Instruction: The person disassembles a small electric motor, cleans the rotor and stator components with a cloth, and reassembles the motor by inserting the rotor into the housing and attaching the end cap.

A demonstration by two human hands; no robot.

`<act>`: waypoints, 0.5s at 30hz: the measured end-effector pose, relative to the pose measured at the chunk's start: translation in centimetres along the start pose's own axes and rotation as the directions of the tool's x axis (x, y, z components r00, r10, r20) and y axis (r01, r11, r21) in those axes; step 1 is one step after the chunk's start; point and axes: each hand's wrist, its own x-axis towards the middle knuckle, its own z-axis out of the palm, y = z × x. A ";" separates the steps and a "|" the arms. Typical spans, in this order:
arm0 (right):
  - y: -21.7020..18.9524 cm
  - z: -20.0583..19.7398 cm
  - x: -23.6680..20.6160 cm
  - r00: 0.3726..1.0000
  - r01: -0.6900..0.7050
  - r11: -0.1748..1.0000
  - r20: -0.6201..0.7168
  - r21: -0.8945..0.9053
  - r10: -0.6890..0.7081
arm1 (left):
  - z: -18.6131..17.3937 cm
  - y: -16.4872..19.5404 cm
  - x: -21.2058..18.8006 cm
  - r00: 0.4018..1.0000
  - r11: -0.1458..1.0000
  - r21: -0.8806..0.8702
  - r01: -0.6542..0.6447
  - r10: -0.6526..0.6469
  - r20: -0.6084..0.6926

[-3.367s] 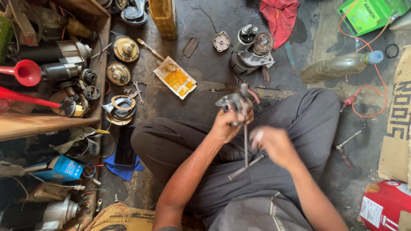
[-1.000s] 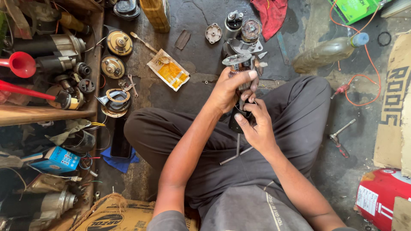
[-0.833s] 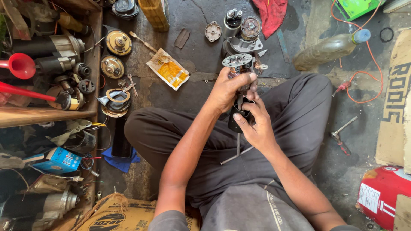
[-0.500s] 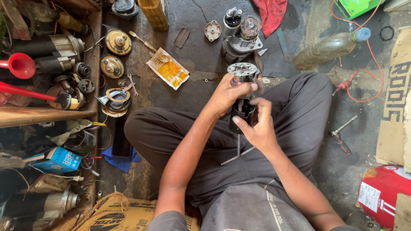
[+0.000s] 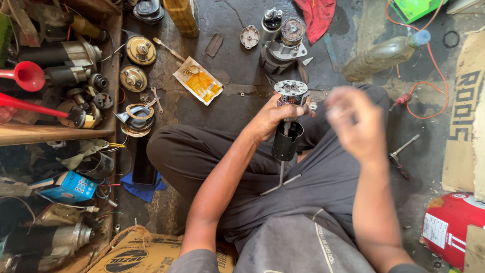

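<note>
I sit cross-legged on a dirty floor. My left hand grips a starter-motor assembly by its upper part: a round metal end with a commutator on top and a black cylindrical housing hanging below, with a thin rod sticking down over my lap. My right hand is blurred, lifted off to the right of the motor, fingers apart and holding nothing. A long L-shaped metal tool lies across my dark trousers under the motor.
Another starter motor and a small round cover lie ahead. A yellow packet, a plastic bottle, a red rag, orange wire and a red can surround me. The left shelf holds horns and motor parts.
My right hand has let go of the black housing and swung up to the right. My left hand still holds the motor, which has shifted slightly.
</note>
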 end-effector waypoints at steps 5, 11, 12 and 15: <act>-3.5 -2.4 6.8 0.762 0.553 0.825 0.329 0.118 -0.558 | 0.9 0.0 0.3 0.993 0.999 -0.038 0.039 -0.034 0.110; -3.0 0.4 10.0 0.525 0.187 0.836 0.666 0.516 -0.529 | 0.1 -1.2 -0.2 0.983 1.000 0.008 0.019 -0.020 0.185; -2.6 0.6 9.7 0.548 0.167 0.846 0.666 0.506 -0.506 | -0.2 -1.7 -0.5 0.979 1.000 -0.019 -0.009 0.012 0.203; -1.6 0.5 8.5 0.614 0.112 0.874 0.659 0.473 -0.435 | -0.8 -3.5 -1.2 0.995 0.991 -0.126 -0.043 0.054 0.085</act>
